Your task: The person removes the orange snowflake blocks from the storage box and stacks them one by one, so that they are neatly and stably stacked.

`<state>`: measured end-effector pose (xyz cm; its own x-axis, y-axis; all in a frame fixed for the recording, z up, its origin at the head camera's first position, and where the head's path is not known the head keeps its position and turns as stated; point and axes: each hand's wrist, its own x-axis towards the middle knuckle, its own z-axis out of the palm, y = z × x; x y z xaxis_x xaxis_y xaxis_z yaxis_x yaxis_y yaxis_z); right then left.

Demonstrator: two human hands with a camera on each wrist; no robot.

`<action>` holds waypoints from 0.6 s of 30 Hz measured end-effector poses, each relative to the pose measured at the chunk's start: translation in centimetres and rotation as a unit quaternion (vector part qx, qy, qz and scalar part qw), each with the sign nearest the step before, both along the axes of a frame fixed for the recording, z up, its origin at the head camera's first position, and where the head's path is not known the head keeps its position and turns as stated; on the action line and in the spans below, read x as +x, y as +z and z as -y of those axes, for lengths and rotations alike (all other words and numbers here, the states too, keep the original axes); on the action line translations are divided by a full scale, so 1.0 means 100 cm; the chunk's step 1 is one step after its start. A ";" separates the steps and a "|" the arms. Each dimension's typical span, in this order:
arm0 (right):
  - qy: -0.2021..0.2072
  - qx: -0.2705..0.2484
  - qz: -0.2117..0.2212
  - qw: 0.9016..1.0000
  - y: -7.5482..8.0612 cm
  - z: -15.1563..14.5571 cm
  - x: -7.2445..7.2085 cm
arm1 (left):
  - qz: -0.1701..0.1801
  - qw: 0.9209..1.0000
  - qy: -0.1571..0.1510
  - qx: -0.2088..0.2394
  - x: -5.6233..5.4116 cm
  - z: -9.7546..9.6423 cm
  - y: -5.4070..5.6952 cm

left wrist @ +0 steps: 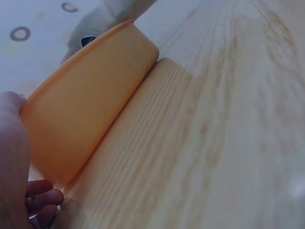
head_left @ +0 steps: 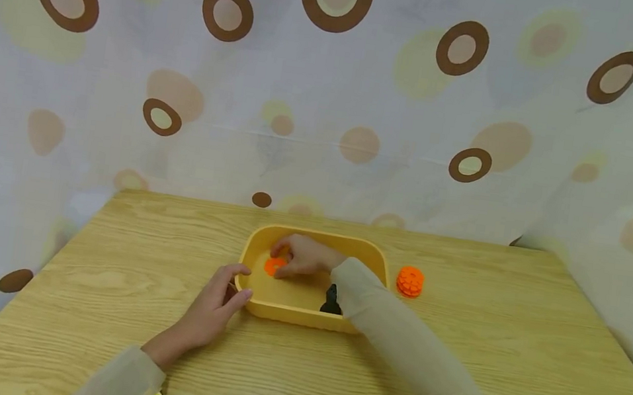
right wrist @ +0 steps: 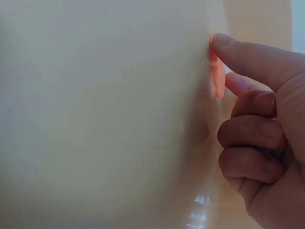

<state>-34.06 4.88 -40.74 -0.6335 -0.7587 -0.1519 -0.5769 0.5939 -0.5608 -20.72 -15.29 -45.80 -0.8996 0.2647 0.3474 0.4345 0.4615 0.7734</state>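
Observation:
Inside a yellow plastic basin (head_left: 300,317) on the wooden table, my right hand (head_left: 309,256) pinches a flat orange disc (head_left: 273,266) between thumb and index finger. The right wrist view shows that orange disc (right wrist: 217,69) edge-on at the fingertips, with the other fingers of my right hand (right wrist: 257,124) curled into the palm. At the basin's front left corner, my left hand (head_left: 212,307) grips the rim and outer wall. In the left wrist view, several fingers of my left hand (left wrist: 43,200) bend beside the foot of the basin (left wrist: 90,100).
A small stack of orange notched discs (head_left: 410,281) lies on the table right of the basin. A black wrist camera (head_left: 332,299) on the right sleeve overlaps the basin's front wall. A patterned cloth (head_left: 319,178) hangs behind the wooden table (head_left: 168,231).

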 end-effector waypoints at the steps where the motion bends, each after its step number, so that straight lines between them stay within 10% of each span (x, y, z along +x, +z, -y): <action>1: -0.003 0.003 0.003 1.000 0.000 0.000 0.000 | -0.002 1.000 0.000 -0.003 0.000 0.000 0.000; 18: -0.014 0.000 -0.026 1.000 -0.001 0.003 -0.001 | 0.002 1.000 0.006 0.002 0.002 -0.002 0.002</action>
